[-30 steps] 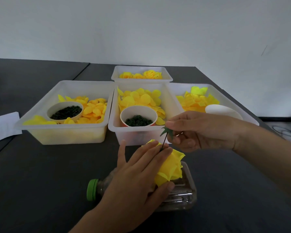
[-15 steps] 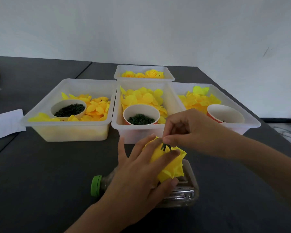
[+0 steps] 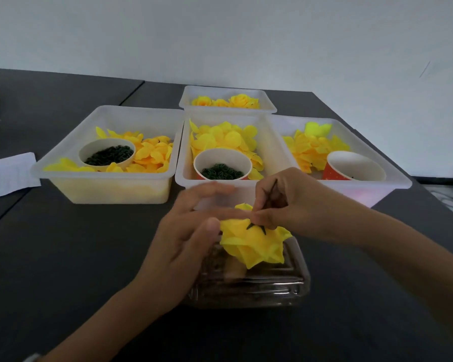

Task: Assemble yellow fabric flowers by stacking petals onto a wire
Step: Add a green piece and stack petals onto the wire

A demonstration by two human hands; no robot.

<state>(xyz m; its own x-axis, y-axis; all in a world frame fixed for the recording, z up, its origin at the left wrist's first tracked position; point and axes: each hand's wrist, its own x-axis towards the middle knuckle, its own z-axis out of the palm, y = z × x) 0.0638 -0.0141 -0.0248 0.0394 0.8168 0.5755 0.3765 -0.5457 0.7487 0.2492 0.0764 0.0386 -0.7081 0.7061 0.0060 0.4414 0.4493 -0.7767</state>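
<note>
At the near middle of the dark table, a yellow fabric flower sits upside down on a clear plastic bottle lying on its side, which seems to serve as a stand so the petals are not crushed. The right hand pinches the thin dark wire rising from the flower's middle, fingertips pressed together just above a small green calyx, probably seating it against the petals. The left hand is beside the flower with its fingers spread and loose, the index finger lying across the far petals to steady them; it grips nothing.

Four white bins stand beyond: a left bin, a middle bin and a right bin of loose petals, and a far bin of what look like finished flowers. Three paper cups are in the bins, one each: the left cup and middle cup hold small dark green pieces, while the right cup looks nearly empty. A white paper lies at the far left.
</note>
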